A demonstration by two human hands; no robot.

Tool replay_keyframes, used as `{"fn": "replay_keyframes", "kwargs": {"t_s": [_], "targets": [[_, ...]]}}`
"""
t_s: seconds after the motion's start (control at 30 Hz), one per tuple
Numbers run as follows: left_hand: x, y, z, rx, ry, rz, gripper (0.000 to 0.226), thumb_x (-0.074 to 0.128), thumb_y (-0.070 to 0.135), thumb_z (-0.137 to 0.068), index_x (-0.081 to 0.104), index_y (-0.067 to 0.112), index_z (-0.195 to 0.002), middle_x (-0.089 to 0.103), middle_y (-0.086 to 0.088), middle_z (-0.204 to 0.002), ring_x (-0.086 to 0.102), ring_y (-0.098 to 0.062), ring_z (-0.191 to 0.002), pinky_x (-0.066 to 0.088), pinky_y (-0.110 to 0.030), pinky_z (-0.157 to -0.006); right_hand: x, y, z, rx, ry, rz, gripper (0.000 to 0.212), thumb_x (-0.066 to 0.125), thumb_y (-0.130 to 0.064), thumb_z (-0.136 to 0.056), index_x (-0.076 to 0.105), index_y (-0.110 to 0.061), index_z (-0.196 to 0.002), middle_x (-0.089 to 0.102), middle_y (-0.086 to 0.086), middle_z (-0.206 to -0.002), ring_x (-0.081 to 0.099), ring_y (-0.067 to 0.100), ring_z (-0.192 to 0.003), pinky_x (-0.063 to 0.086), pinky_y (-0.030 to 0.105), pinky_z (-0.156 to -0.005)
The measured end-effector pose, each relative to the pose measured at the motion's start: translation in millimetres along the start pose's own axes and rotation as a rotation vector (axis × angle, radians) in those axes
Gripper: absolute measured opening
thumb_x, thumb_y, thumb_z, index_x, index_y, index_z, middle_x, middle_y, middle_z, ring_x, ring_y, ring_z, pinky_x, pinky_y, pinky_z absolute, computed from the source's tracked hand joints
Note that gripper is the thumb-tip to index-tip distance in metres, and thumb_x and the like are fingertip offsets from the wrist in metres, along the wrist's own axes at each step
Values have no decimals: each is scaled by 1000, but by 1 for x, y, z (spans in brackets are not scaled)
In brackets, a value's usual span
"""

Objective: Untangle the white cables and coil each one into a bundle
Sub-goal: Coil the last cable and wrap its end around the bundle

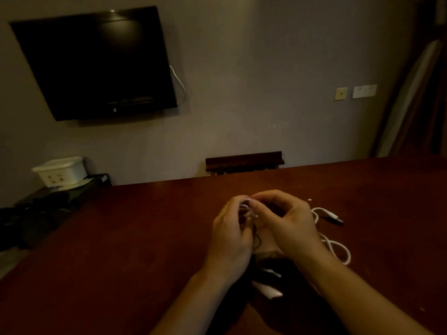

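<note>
Over the middle of the dark red table [121,238], my left hand [229,238] and my right hand [285,223] are close together, fingers curled round a small white cable coil [246,207] held between them. A second white cable [333,245] lies loose on the table to the right of my right hand, looping back to a plug end [335,217]. Below my hands a white adapter or plug [268,290] lies on the table, partly hidden by my wrists. The room is dim and the coil is blurred.
A chair back [244,162] stands at the table's far edge. On the wall hangs a black TV [96,64]. A white box [60,171] sits on a low dark stand [48,204] at the left. Wall sockets [355,91] are at the right.
</note>
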State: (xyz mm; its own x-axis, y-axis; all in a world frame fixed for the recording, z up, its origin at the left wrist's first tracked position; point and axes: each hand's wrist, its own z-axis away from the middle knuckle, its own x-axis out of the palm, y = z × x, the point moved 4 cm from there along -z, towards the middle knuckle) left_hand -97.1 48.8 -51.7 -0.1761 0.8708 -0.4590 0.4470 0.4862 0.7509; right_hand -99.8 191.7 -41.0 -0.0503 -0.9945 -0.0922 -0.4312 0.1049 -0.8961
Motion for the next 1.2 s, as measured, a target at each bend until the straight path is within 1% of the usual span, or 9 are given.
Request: {"fn": "replay_keyframes", "kwargs": {"t_s": [0.17, 0.3, 0.37, 0.43, 0.57, 0.73, 0.83, 1.0, 1.2], "targets": [[-6, -6, -11, -390, 131, 652, 29, 44, 18, -112, 62, 33, -130, 77, 7, -117, 73, -12, -111, 58, -32, -88, -1, 9, 0, 44, 60, 193, 17, 57, -24, -104, 65, -33, -116, 64, -17, -115, 60, -9, -105, 52, 16, -79], [-13, -21, -15, -503, 214, 895, 33, 46, 9, -111, 66, 26, -130, 74, -6, -125, 76, -24, -110, 60, -39, -84, 7, 0, 6, -89, 10, 283, 4, 62, -35, -100, 63, -33, -103, 65, -12, -98, 63, -1, -92, 55, 16, -73], [-12, -27, -16, -520, 250, 898, 28, 49, 8, -110, 68, 20, -125, 71, -9, -126, 75, -25, -110, 62, -40, -86, 18, -2, 10, -20, -175, 195, 17, 66, -45, -94, 65, -33, -107, 71, -9, -99, 70, 5, -89, 59, 23, -70], [-11, -31, -17, -536, 273, 901, 21, 52, 9, -109, 69, 14, -120, 73, -12, -124, 75, -25, -111, 63, -39, -85, 30, 3, 16, 40, -306, 193, 20, 71, -33, -94, 67, -32, -114, 75, -12, -103, 74, 7, -91, 63, 27, -73], [-13, -32, -14, -521, 222, 684, 17, 56, 18, -109, 72, 19, -116, 77, 1, -117, 74, -18, -107, 63, -38, -86, 19, 7, 8, 89, -154, 142, 17, 69, -16, -97, 71, -26, -111, 75, -8, -103, 75, 7, -91, 63, 24, -73], [-8, -28, -12, -555, 247, 723, 20, 52, 15, -110, 71, 16, -116, 78, -4, -110, 77, -21, -101, 64, -37, -83, 26, 9, 13, 103, -358, 135, 38, 80, -22, -88, 67, -31, -123, 74, -17, -114, 72, 1, -105, 61, 23, -86], [-5, -26, -12, -586, 203, 781, 22, 47, 14, -112, 69, 13, -116, 78, -8, -109, 77, -24, -98, 61, -34, -72, 21, 7, 10, 87, -191, 85, 30, 74, -14, -92, 70, -28, -118, 76, -17, -108, 74, 2, -99, 62, 25, -83], [-5, -19, -11, -408, 99, 506, 19, 52, 16, -108, 71, 17, -111, 76, -2, -103, 73, -8, -86, 56, -22, -67, 7, 8, 4, 25, -25, 143, 26, 70, -16, -95, 72, -39, -107, 75, -20, -104, 73, 2, -97, 63, 27, -79], [2, -14, -7, -326, -77, 449, 27, 56, 32, -96, 65, 39, -122, 73, 4, -117, 71, -20, -110, 59, -52, -96, 10, 2, 9, -142, -34, 316, 50, 62, -4, -98, 59, -47, -125, 63, -18, -111, 62, -1, -105, 57, 18, -85]]}}
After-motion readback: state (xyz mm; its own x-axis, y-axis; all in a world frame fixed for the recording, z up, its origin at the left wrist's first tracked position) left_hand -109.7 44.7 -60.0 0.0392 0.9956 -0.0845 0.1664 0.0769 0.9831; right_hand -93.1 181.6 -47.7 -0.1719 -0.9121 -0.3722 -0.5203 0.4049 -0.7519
